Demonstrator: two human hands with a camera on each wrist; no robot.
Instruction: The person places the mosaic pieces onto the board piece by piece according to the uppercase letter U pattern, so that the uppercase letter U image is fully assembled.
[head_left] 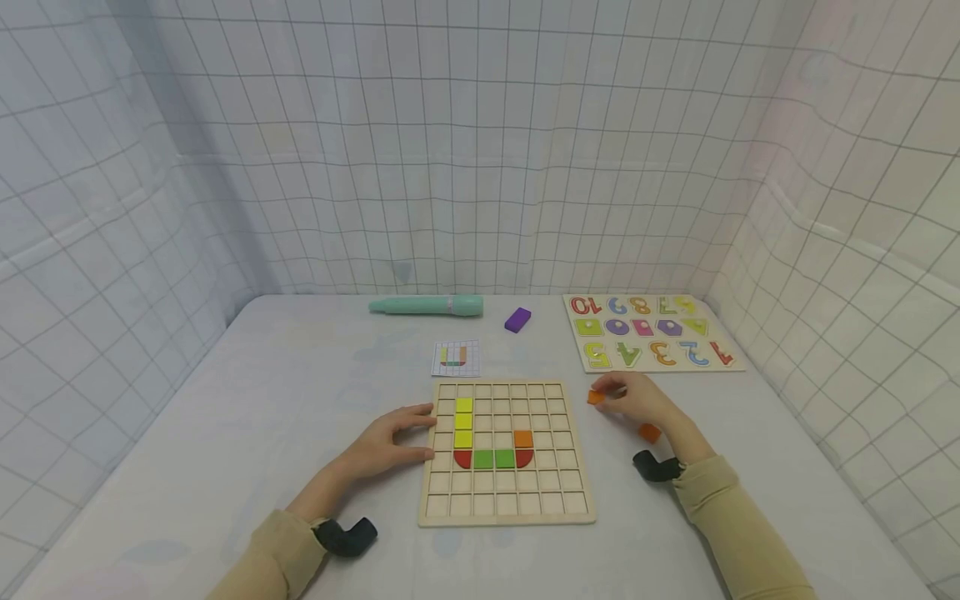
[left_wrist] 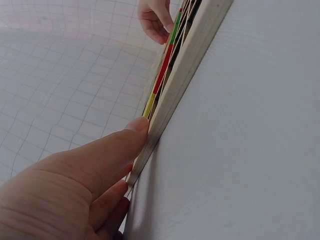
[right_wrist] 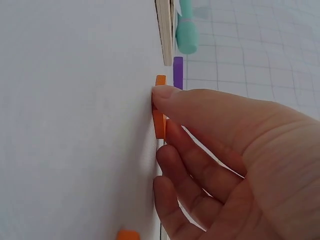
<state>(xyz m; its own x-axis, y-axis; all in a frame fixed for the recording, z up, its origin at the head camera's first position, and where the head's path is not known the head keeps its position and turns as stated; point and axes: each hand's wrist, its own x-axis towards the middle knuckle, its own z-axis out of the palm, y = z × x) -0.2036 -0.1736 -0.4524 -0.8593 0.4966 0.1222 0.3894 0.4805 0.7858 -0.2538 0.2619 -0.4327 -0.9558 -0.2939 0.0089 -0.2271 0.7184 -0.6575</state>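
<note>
A wooden grid board [head_left: 506,505] lies on the table. On it several yellow squares run down the left into a red rounded piece [head_left: 462,459], two green squares [head_left: 483,459], another red rounded piece and an orange square [head_left: 523,439]. My left hand [head_left: 385,443] rests at the board's left edge, thumb and fingertips touching its side. Right of the board, my right hand [head_left: 636,400] pinches an orange block [right_wrist: 159,125] low over the table, thumb on its near face. A second orange block [head_left: 649,432] lies by the right wrist.
Behind the board is a small pattern card [head_left: 472,355] with a matching coloured shape. Farther back lie a mint-green marker [head_left: 427,306] and a purple block [head_left: 517,320]. A number and shape puzzle board [head_left: 656,364] is at the back right. Gridded cloth walls enclose the table.
</note>
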